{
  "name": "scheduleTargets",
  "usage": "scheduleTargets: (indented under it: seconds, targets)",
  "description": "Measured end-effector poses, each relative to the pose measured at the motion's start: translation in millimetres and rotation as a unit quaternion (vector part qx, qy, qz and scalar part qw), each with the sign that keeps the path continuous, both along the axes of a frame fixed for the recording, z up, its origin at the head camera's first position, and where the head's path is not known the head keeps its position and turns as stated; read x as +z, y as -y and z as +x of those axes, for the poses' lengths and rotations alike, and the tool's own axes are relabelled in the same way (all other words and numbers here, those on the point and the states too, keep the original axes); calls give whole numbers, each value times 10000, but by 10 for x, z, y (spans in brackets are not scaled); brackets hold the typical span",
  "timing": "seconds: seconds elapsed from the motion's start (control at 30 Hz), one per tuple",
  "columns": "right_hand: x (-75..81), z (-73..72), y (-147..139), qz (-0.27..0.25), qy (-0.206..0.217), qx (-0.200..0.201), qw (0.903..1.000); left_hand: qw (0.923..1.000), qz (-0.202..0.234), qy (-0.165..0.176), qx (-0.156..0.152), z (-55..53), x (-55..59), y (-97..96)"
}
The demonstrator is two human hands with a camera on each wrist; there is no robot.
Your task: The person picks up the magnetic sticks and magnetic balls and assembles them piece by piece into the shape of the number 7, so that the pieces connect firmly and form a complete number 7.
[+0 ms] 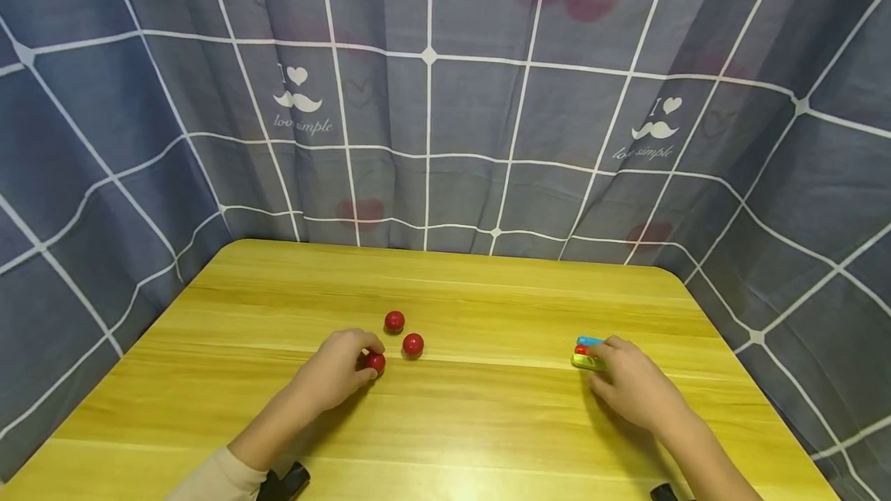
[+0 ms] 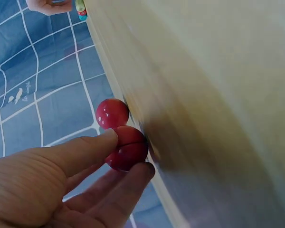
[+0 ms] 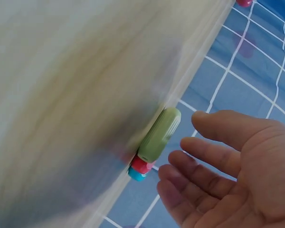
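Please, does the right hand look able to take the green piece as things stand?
Probably yes: the right hand is close beside the green piece, and nothing visible stands between them to block the way.

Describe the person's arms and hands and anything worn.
The left hand and right hand wear no gloves or visible rings. A plain cream fabric sleeve covers part of the left arm; the right arm shows bare. A smooth black piece shows by the sleeve, another black piece by the right arm.
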State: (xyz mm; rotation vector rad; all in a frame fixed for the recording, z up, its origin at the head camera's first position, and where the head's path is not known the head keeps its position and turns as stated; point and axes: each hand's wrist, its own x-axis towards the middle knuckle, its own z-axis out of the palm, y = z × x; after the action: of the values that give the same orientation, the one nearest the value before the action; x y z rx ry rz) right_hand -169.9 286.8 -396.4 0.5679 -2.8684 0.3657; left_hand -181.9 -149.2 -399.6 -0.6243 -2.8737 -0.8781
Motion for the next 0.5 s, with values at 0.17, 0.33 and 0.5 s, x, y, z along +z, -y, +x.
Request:
scheduleTargets:
  seconds: [0.17, 0.33, 0.5]
  targets:
    - [-31, -26, -16, 111, 43, 88, 9999, 9995, -22, 176, -255, 56, 29, -29]
    - [-34, -62, -19, 166, 157, 194, 9996, 9975, 33, 419, -566, 104, 54, -56]
    - [-4, -79, -3, 286, 402, 137, 9987, 9952, -10, 557, -802, 149, 80, -85]
